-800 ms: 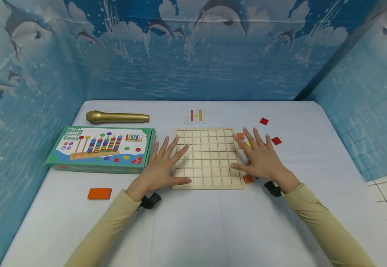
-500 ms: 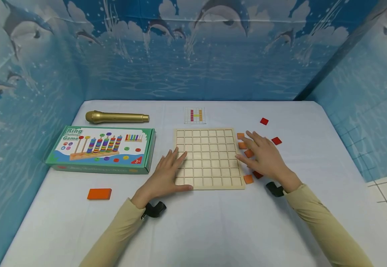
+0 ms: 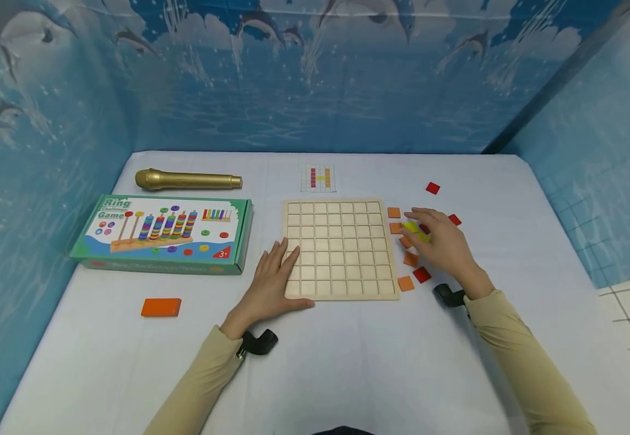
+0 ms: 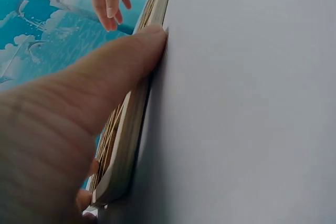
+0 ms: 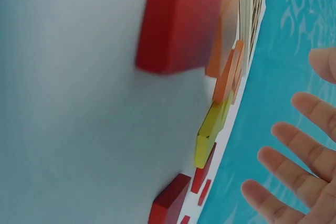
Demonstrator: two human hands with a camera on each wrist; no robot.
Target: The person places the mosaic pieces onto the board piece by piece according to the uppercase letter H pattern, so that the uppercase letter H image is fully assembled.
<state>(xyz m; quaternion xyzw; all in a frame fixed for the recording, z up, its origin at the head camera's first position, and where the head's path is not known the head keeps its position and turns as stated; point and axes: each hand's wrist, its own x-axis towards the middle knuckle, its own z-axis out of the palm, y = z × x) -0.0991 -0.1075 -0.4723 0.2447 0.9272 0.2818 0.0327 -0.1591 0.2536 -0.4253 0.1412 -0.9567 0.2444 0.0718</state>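
A pale wooden grid board [image 3: 342, 244] lies flat on the white table. My left hand [image 3: 266, 290] rests at its near left corner, fingers along the left side and thumb along the front edge. In the left wrist view that thumb [image 4: 121, 53] lies against the board's edge. Right of the board, my right hand [image 3: 447, 244] hovers over loose square tiles, fingers extended, holding nothing. Around it are orange tiles [image 3: 405, 283], yellow tiles [image 3: 410, 227] and red tiles [image 3: 421, 275]; the hand partly covers some. The right wrist view shows its spread fingers [image 5: 294, 161] apart from the yellow tile [image 5: 209, 135].
A small printed pattern card [image 3: 318, 178] lies behind the board. At left are a Ring Challenge Game box [image 3: 165, 232], a gold microphone [image 3: 189, 180] and an orange block [image 3: 161, 307]. Another red tile [image 3: 432, 188] lies farther back on the right.
My right hand has drawn back right from the board's edge, uncovering orange and red tiles. My left hand has slid slightly toward the near left corner, fingers closer together. The head view has tilted down.
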